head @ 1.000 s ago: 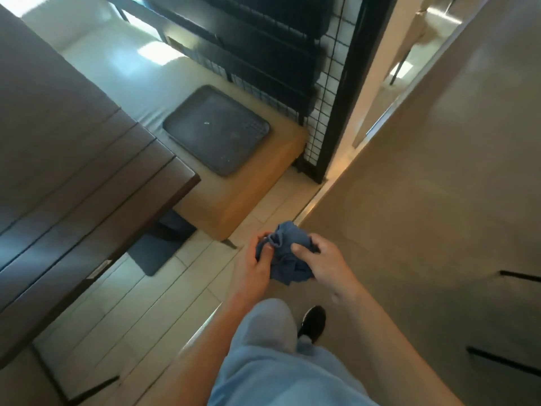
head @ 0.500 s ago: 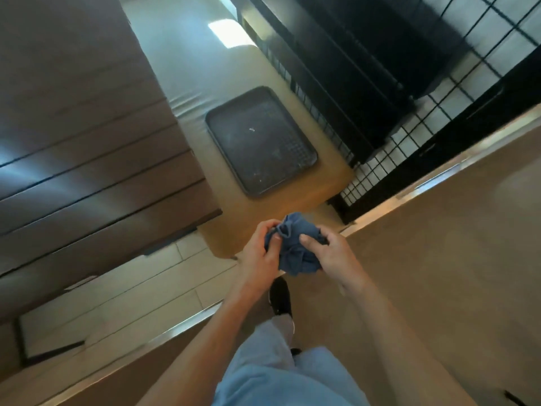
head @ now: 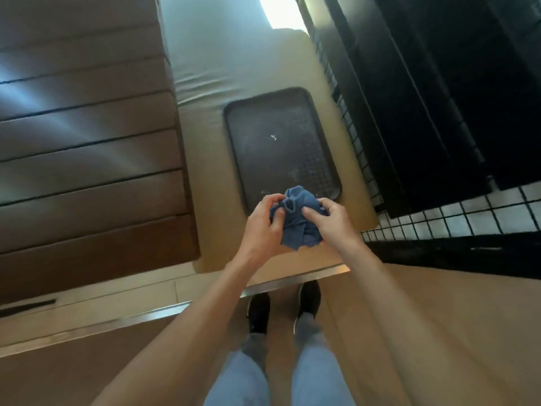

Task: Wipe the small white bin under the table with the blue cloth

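Observation:
A crumpled blue cloth is bunched between both hands in front of me, above the near end of a bench. My left hand grips its left side with the thumb pressed into the fabric. My right hand holds its right side. The dark wooden slatted table fills the left of the view. No small white bin shows anywhere; the space under the table is hidden by the tabletop.
A tan padded bench runs away from me beside the table, with a dark tray lying on it. A black wire-grid partition stands on the right. My feet stand behind a metal floor strip.
The view has swung left and I have stepped up to the bench end, so the table and tray now lie straight ahead. Both hands have kept hold of the cloth.

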The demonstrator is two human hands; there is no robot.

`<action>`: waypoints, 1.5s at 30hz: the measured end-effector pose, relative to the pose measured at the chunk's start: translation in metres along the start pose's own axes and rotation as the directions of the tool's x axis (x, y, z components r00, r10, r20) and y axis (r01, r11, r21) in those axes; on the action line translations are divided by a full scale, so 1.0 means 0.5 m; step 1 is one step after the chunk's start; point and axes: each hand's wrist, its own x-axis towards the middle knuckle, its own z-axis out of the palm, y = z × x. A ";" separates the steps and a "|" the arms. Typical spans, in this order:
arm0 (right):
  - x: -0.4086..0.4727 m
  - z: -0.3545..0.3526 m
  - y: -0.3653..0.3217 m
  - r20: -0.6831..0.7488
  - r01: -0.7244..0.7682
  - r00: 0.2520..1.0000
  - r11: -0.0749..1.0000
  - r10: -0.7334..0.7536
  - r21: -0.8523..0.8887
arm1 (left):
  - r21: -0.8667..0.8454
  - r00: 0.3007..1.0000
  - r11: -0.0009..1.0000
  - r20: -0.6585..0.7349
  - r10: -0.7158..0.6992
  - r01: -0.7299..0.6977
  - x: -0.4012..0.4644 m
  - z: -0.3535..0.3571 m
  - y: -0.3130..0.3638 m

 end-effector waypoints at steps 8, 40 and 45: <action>0.278 0.005 0.031 0.005 0.068 0.998 0.973 -0.069 -0.219 | 0.093 0.985 0.995 -0.174 -0.018 0.035 0.213 0.075 -0.064; 0.416 0.100 0.119 -0.021 0.126 0.980 0.700 -0.198 -0.703 | 0.663 0.986 0.733 -0.159 -0.059 0.151 0.332 0.117 -0.206; 0.306 0.075 0.096 0.012 0.079 0.995 0.732 -0.097 -0.677 | 0.628 0.981 0.756 -0.070 -0.182 0.185 0.236 0.080 -0.152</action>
